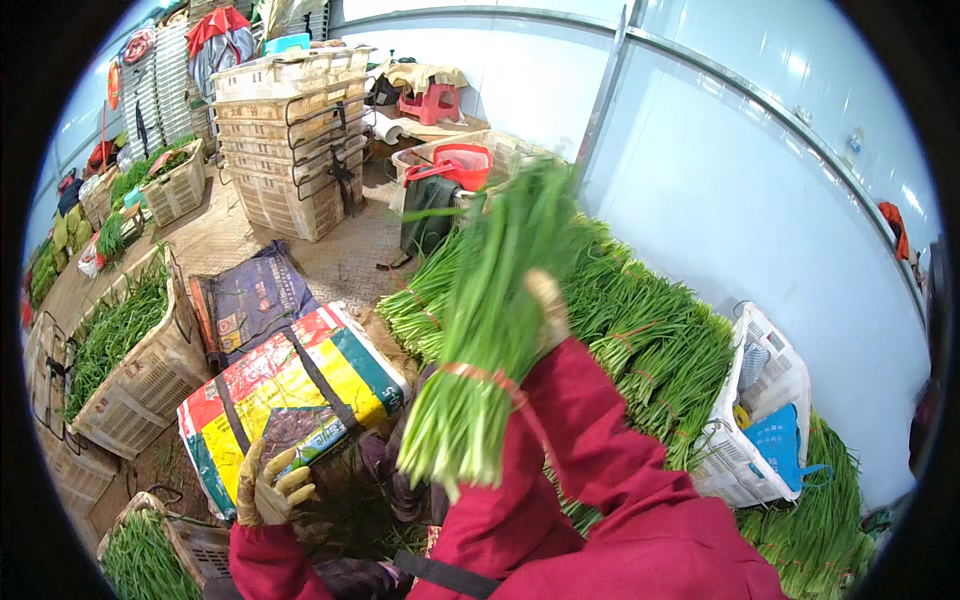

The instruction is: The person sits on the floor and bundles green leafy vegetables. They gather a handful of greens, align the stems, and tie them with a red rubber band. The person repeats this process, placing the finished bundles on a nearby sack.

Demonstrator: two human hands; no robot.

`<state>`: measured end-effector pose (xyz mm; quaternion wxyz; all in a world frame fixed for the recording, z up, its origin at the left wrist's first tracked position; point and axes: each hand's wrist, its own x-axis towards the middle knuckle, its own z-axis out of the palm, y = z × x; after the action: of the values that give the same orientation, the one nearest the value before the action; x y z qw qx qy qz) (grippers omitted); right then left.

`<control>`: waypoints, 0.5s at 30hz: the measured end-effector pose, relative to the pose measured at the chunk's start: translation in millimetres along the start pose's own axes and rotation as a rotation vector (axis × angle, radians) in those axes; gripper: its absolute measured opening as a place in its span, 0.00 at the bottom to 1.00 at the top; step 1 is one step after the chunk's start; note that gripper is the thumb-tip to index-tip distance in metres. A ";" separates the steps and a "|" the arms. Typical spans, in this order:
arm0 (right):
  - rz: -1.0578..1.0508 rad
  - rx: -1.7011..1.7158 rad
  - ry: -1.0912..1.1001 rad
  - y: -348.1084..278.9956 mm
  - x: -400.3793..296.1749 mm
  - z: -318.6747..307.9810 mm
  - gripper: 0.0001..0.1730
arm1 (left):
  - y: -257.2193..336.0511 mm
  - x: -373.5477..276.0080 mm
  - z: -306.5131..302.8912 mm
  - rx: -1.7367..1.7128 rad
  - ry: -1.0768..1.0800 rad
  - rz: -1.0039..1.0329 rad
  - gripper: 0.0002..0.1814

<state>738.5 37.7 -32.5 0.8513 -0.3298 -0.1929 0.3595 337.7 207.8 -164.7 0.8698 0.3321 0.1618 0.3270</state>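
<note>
A large bundle of green garlic chives (495,300) is raised in front of me, its pale stem ends towards me. A red band (487,377) ties it near the stems, with one loose end hanging down. My right hand (551,304), in a stained, pale yellowish glove, grips the bundle from its right side; part of the hand is hidden behind the leaves. My left hand (274,484), gloved alike, has its fingers spread and holds nothing. It hovers at the near edge of a surface covered by a colourful printed sack (360,345) with dark straps.
Tied chive bundles (637,337) are heaped along the wall on the right. A white plastic crate (772,352) holds a blue bag (772,442). Loose chives fill a crate (142,382) at left and another (202,540) near my left sleeve. Stacked crates (289,157) stand beyond.
</note>
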 end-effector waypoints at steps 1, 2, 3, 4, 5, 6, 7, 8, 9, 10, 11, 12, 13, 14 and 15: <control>-0.037 0.010 0.006 -18.3 9.6 -17.6 0.32 | -3.9 1.4 -5.2 0.006 0.011 0.010 0.35; -0.065 0.034 0.006 -31.4 21.5 -34.5 0.31 | -1.3 -1.9 -11.2 0.030 0.030 -0.006 0.37; -0.158 -0.081 0.048 -49.5 32.9 -50.4 0.30 | -1.3 -2.6 -16.1 0.045 0.041 -0.025 0.40; -0.124 -0.039 0.094 -72.0 52.1 -90.3 0.27 | -7.1 3.1 -16.9 0.049 0.035 -0.054 0.42; -0.138 -0.149 0.238 -80.8 55.5 -90.5 0.27 | -2.4 -5.2 -19.4 0.069 0.098 -0.047 0.39; -0.293 -0.366 0.421 -124.5 86.2 -170.8 0.29 | -13.1 6.6 -15.3 0.069 0.070 -0.078 0.39; -0.292 -0.387 0.482 -147.3 89.0 -185.8 0.30 | -16.4 10.3 -17.7 0.082 0.077 -0.096 0.38; -0.270 -0.389 0.529 -148.0 94.4 -187.8 0.31 | -11.4 3.9 -20.9 0.112 0.105 -0.099 0.37; -0.256 -0.377 0.537 -151.1 99.0 -190.2 0.32 | -6.8 -3.7 -21.6 0.101 0.134 -0.093 0.36; -0.238 -0.360 0.540 -151.8 100.9 -180.8 0.32 | 0.7 -14.8 -35.8 0.144 0.138 -0.076 0.36; -0.243 -0.347 0.554 -160.9 101.1 -183.4 0.31 | 3.6 -16.5 -33.1 0.158 0.177 -0.096 0.35; -0.249 -0.338 0.571 -170.9 99.0 -185.9 0.29 | 9.4 -20.9 -28.7 0.173 0.215 -0.117 0.35; -0.238 -0.326 0.570 -182.8 107.8 -206.3 0.28 | 17.8 -25.8 -27.0 0.221 0.175 -0.114 0.34; -0.228 -0.319 0.573 -195.0 116.5 -232.2 0.27 | 26.9 -30.6 -16.5 0.263 0.279 -0.138 0.34; -0.181 -0.315 0.558 -202.9 124.4 -251.8 0.26 | 35.8 -38.4 -15.5 0.287 0.291 -0.126 0.33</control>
<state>1062.3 -83.1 -57.3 0.8382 -0.5248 -0.0342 0.1441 285.3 209.5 -149.0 0.7998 0.3909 0.3510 0.2902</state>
